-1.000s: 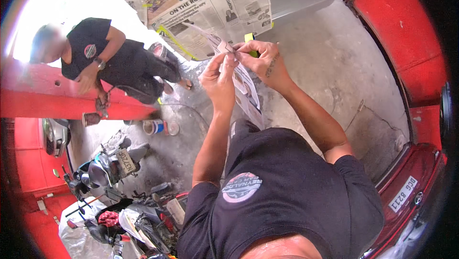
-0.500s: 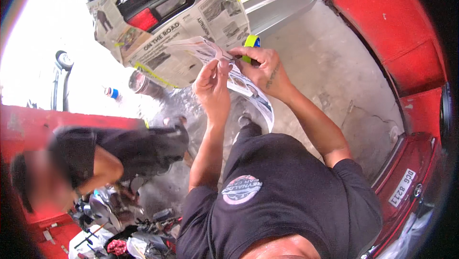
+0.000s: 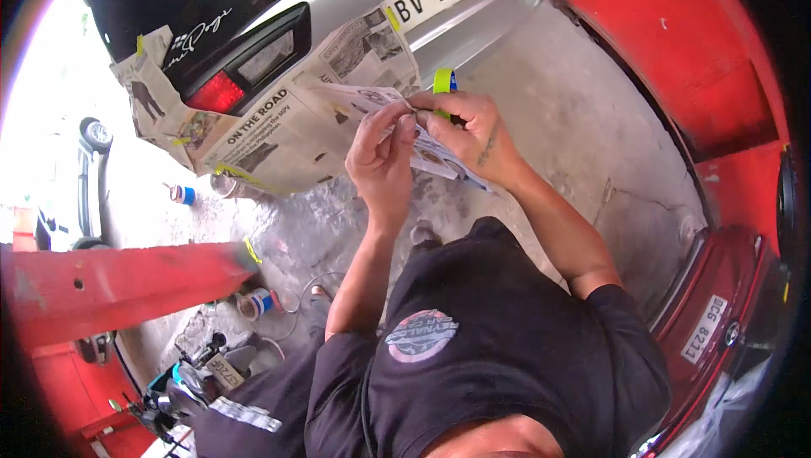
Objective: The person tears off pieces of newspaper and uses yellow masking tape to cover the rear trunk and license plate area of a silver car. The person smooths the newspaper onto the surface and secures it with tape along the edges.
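My left hand [image 3: 380, 154] pinches the upper edge of a loose newspaper sheet [image 3: 435, 156], its fingers closed. My right hand [image 3: 471, 130] grips the same sheet close beside it, and a yellow-green roll of tape [image 3: 442, 83] with a blue core rests at its fingers. The loose sheet hangs partly behind both hands. Just beyond, taped newspaper [image 3: 291, 133] covers the rear corner of a silver car [image 3: 486, 23], around its red and clear tail light [image 3: 253, 69]. Yellow-green tape strips hold the paper's edges.
To the left, a red beam [image 3: 127, 285] juts in, with a blue-and-white can [image 3: 182, 194] beyond it. A motorcycle [image 3: 190, 382] and a person's dark clothing [image 3: 253, 411] are at lower left. A dark red car [image 3: 718, 323] and a red panel [image 3: 676, 44] stand right.
My view has shifted, so the silver car sits further left. The loose sheet shows less of its hanging length. The person at left has moved mostly out of sight. Both hands keep their hold.
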Available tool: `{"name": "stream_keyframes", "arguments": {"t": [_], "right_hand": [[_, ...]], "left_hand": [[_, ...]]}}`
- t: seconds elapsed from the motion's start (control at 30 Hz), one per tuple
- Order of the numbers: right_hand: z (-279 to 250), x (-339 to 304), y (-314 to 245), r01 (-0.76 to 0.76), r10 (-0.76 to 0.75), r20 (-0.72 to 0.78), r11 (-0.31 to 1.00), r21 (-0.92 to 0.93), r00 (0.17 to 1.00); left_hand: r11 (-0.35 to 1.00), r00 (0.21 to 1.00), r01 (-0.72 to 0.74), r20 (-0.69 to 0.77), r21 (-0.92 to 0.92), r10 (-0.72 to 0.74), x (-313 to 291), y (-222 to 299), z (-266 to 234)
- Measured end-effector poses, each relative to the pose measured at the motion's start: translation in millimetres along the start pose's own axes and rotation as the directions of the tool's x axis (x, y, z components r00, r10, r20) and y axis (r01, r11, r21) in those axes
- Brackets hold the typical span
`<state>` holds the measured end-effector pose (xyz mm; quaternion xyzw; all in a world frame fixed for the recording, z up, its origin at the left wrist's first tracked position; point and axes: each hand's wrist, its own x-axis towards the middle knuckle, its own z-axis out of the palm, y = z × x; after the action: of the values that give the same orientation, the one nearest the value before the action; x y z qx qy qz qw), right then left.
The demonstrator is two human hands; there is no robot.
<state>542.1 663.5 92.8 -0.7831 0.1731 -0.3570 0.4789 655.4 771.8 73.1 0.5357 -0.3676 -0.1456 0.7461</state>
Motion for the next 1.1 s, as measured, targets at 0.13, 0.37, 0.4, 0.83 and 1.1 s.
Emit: {"name": "stream_keyframes", "arguments": {"t": [0.13, 0.37, 0.4, 0.83, 1.1], "right_hand": [[-13, 17, 0, -0.074, 0.069, 0.033, 0.985, 0.153, 0.997], [-45, 44, 24, -0.173, 0.123, 0.213, 0.956, 0.237, 0.969], [-50, 48, 27, -0.18, 0.119, 0.241, 0.951, 0.25, 0.963], [-70, 53, 44, -0.348, 0.052, 0.58, 0.842, 0.412, 0.813], [-68, 43, 45, -0.303, -0.049, 0.589, 0.821, 0.483, 0.807]], "left_hand": [[0.955, 0.98, -0.186, -0.021, 0.232, 0.196, 7, -16, 14], [0.944, 0.967, -0.093, -0.197, 0.317, 0.161, 2, -8, 49], [0.945, 0.963, -0.095, -0.211, 0.313, 0.166, 1, -8, 54], [0.953, 0.905, -0.027, -0.398, 0.302, 0.152, -38, 0, 94], [0.939, 0.899, -0.044, -0.396, 0.341, 0.186, -55, 8, 100]]}}
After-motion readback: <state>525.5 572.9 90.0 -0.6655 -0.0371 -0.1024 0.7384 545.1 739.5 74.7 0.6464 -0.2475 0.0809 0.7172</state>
